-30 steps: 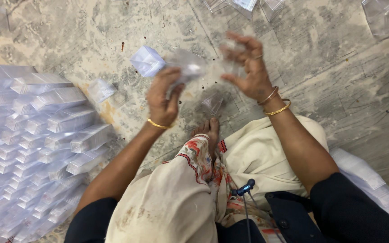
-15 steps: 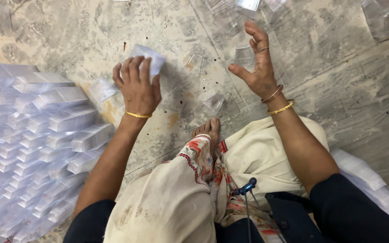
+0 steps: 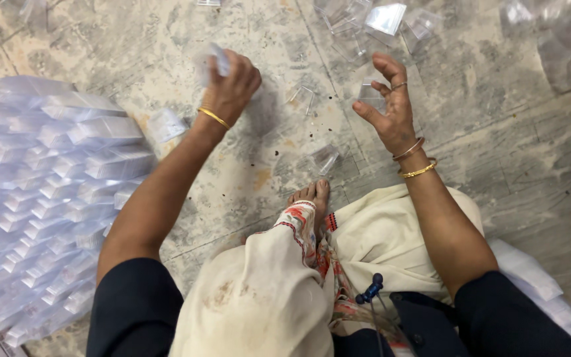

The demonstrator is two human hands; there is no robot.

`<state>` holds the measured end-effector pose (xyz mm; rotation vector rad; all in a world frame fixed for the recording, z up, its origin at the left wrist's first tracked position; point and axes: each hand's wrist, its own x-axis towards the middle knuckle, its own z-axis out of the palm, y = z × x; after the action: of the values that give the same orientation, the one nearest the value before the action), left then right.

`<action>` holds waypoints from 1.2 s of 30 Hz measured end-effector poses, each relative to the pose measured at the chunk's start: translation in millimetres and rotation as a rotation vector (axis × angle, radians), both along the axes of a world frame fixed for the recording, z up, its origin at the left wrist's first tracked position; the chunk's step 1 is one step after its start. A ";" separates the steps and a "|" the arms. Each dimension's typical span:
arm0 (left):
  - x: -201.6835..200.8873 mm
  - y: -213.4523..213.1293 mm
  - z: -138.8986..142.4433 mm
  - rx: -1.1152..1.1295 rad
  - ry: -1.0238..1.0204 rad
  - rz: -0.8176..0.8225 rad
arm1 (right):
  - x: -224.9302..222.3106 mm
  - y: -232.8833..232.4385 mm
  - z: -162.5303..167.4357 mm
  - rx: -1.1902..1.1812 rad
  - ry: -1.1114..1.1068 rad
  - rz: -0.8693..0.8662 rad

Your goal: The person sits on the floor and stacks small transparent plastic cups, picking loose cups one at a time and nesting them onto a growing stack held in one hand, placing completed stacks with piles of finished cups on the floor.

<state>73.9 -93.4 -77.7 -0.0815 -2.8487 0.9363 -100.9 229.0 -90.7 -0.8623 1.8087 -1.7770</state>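
Two hands were raised over the stone floor [image 3: 484, 152]. The left hand [image 3: 232, 82] was closed around a small clear plastic packet [image 3: 211, 61], held above the floor toward its far edge. The right hand [image 3: 388, 109] stood open, fingers spread and slightly curled, holding nothing, with a clear pouch [image 3: 371, 96] just behind it. A large stack of filled packets [image 3: 41, 198] crowded the floor's left edge. Loose empty pouches [image 3: 378, 23] lay scattered along the far edge. One more pouch [image 3: 325, 158] lay near the bare foot [image 3: 312, 198].
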 end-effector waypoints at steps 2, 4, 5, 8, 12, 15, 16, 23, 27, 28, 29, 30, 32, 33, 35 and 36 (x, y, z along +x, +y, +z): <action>8.6 -4.7 2.1 0.458 0.030 0.173 | -1.6 -0.1 -3.2 -0.005 -0.016 0.008; 25.9 3.4 3.5 1.031 0.048 0.475 | -3.0 -1.1 -6.3 -0.022 -0.050 0.002; 38.3 11.4 1.4 1.159 0.191 0.433 | -4.2 -2.0 -7.7 -0.035 -0.076 -0.009; 86.0 48.0 -10.2 1.462 0.566 0.379 | -6.0 -3.1 -11.9 -0.058 -0.117 -0.023; 152.6 85.5 -29.4 1.562 0.799 0.555 | -9.8 -2.2 -18.6 -0.049 -0.107 -0.005; 188.1 87.3 -32.2 1.290 0.932 0.697 | -13.4 0.5 -22.8 -0.040 -0.075 -0.005; 196.0 84.6 -30.2 1.205 0.966 0.743 | -14.1 1.8 -23.4 -0.030 -0.060 -0.007; 197.3 68.7 -6.6 0.940 1.201 0.971 | -12.7 14.1 -16.5 0.047 0.061 -0.052; 181.4 65.4 5.5 0.933 1.324 1.098 | -8.6 33.6 -7.8 0.055 0.054 -0.092; 179.2 63.6 9.3 0.929 1.347 1.136 | -7.5 38.0 -6.1 0.056 0.053 -0.102; 178.3 61.3 13.7 0.926 1.368 1.173 | -7.1 42.5 -4.2 0.057 0.052 -0.113; 178.5 58.7 18.5 0.924 1.389 1.209 | -7.0 46.2 -2.3 0.057 0.051 -0.126; 182.3 53.2 28.7 0.879 1.425 1.338 | -5.8 52.1 0.7 0.061 0.052 -0.148; 185.6 50.5 33.7 0.854 1.441 1.404 | -5.4 54.3 2.4 0.063 0.051 -0.159; 193.6 45.7 41.7 0.842 1.486 1.348 | -5.3 57.6 5.1 0.050 0.046 -0.162; 197.8 43.9 44.1 0.834 1.511 1.324 | -5.3 58.7 5.8 0.045 0.044 -0.158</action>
<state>271.7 -49.5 -33.6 1.7588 -1.2737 -0.3009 -106.2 287.7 -84.9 -0.7648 1.9865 -1.8177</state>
